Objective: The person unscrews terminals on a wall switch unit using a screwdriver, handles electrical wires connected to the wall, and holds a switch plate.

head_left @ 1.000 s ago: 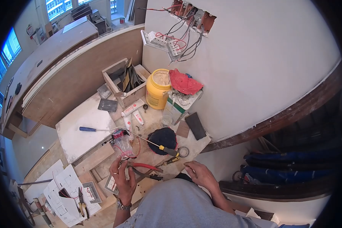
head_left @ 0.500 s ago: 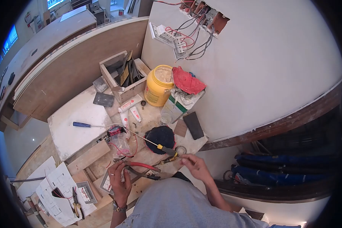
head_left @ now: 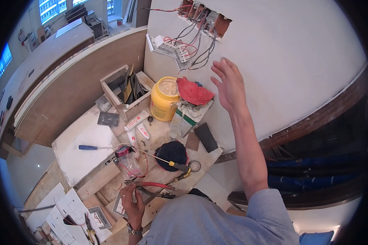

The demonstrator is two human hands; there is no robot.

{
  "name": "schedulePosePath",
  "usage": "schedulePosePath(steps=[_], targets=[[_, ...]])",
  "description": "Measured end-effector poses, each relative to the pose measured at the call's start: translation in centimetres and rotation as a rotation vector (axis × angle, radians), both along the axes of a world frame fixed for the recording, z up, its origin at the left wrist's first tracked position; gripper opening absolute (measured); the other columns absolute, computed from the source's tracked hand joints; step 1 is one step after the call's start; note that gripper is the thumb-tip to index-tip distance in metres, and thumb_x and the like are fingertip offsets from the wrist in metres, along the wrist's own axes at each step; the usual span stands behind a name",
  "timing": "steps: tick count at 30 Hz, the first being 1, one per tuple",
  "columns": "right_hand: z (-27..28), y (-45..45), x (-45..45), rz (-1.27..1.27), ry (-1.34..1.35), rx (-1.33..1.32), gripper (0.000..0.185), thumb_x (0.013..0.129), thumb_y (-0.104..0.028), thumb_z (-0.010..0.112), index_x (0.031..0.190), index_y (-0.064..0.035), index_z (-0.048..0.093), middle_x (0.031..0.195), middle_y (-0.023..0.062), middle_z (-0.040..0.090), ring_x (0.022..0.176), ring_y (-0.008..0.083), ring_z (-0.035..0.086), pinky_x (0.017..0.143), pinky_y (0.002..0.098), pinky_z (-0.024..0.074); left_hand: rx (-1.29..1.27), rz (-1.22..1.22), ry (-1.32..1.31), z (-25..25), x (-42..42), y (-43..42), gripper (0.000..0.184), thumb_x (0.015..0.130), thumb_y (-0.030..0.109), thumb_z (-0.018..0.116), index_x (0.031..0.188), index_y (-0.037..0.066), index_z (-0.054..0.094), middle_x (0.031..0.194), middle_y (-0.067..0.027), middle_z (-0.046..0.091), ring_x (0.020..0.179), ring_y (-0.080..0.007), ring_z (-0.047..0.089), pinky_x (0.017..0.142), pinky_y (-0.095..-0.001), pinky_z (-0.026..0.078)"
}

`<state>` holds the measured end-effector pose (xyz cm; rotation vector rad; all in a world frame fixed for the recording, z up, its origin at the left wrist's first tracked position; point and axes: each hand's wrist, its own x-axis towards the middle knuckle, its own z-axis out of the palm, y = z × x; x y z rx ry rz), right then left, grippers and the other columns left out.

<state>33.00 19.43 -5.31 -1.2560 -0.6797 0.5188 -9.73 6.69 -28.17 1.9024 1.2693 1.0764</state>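
My left hand point(head_left: 133, 202), with a watch at its wrist, grips pliers point(head_left: 153, 185) near the jaws. One of their handles is red, the other black, and both point right over the bench. Raised in front of the wall, my right hand point(head_left: 231, 85) holds nothing, its thumb apart from the bent fingers. Nearest to it are dark wires point(head_left: 210, 53) coming out of an open wall box point(head_left: 221, 26). White socket plates point(head_left: 167, 47) dangle from these and from red wires. A yellow-and-black screwdriver point(head_left: 179, 166) lies across a dark round cloth-like thing point(head_left: 171, 153).
On the bench point(head_left: 86, 155) stand a yellow tub point(head_left: 163, 108), a carton point(head_left: 185, 120) under a red cover, and a wooden box point(head_left: 129, 102) of sanding sheets. Blue-handled screwdriver point(head_left: 88, 147), white tubes point(head_left: 137, 120), and papers point(head_left: 67, 216) with other pliers point(head_left: 90, 230) lie about.
My right hand has risen from beside the screwdriver's handle up to the wall, near the hanging wires. My left hand keeps its hold on the pliers. The view has shifted slightly.
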Motion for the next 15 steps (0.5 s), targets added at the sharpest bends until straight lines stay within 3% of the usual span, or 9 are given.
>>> schedulePosePath(steps=[4,6,7,9,10,12,15], targets=[[1.3,5.6,1.2,0.010,0.230,-0.017,0.042,0.111,-0.035,0.057,0.136,-0.0012,0.054,0.121,0.0135,0.069,0.117,0.0255,0.063,0.114,0.0518,0.0386,-0.008,0.001,0.003,-0.5,-0.3,0.4,0.029,0.094,-0.006,0.065,0.122,-0.001,0.069,0.118,-0.0200,0.071,0.110,-0.0368,0.067,0.098,-0.0453,0.052],[1.5,6.9,1.2,0.162,0.300,0.094,0.032,0.113,-0.032,0.054,0.128,-0.0035,0.056,0.103,0.0074,0.068,0.098,0.0225,0.065,0.100,0.0464,0.0481,-0.089,0.000,-0.017,-0.6,-0.5,0.4,0.029,0.094,-0.007,0.065,0.122,-0.001,0.069,0.117,-0.0198,0.071,0.110,-0.0363,0.067,0.097,-0.0449,0.052],[1.3,7.3,1.5,0.162,0.302,0.087,0.032,0.113,-0.032,0.054,0.128,-0.0035,0.056,0.103,0.0074,0.068,0.098,0.0225,0.065,0.100,0.0464,0.0481,-0.096,0.002,-0.015,-0.4,-0.5,0.3,0.029,0.094,-0.007,0.065,0.122,-0.001,0.069,0.117,-0.0198,0.071,0.110,-0.0363,0.067,0.097,-0.0449,0.052],[0.8,7.6,2.4,0.242,0.404,0.198,0.031,0.114,-0.029,0.050,0.132,-0.0038,0.057,0.084,0.0008,0.058,0.074,0.0155,0.057,0.076,0.0364,0.0508,-0.067,0.004,-0.016,0.0,-0.3,0.4,0.028,0.095,-0.007,0.064,0.122,-0.001,0.069,0.116,-0.0198,0.071,0.110,-0.0355,0.068,0.096,-0.0443,0.052],[0.5,7.3,2.7,0.242,0.403,0.193,0.031,0.114,-0.029,0.050,0.132,-0.0038,0.057,0.084,0.0008,0.058,0.074,0.0155,0.057,0.076,0.0364,0.0508,-0.071,0.005,-0.018,-0.2,-0.4,0.4,0.028,0.095,-0.007,0.064,0.122,-0.001,0.069,0.116,-0.0198,0.071,0.110,-0.0355,0.068,0.096,-0.0443,0.052],[0.3,6.1,3.5,0.153,0.146,-0.010,0.030,0.114,-0.026,0.049,0.131,-0.0033,0.061,0.075,-0.0005,0.049,0.056,0.0099,0.046,0.054,0.0302,0.0440,-0.102,0.005,0.000,-0.9,-0.6,0.3,0.027,0.095,-0.007,0.064,0.121,-0.001,0.069,0.114,-0.0197,0.072,0.108,-0.0355,0.069,0.095,-0.0437,0.053],[0.7,4.9,5.2,0.150,-0.038,-0.180,0.032,0.115,-0.027,0.048,0.128,-0.0020,0.064,0.069,-0.0035,0.045,0.052,0.0067,0.039,0.050,0.0287,0.0404,-0.147,-0.018,-0.033,-2.3,-0.5,0.2,0.027,0.095,-0.007,0.064,0.120,-0.001,0.069,0.113,-0.0198,0.072,0.106,-0.0361,0.070,0.093,-0.0438,0.054]])
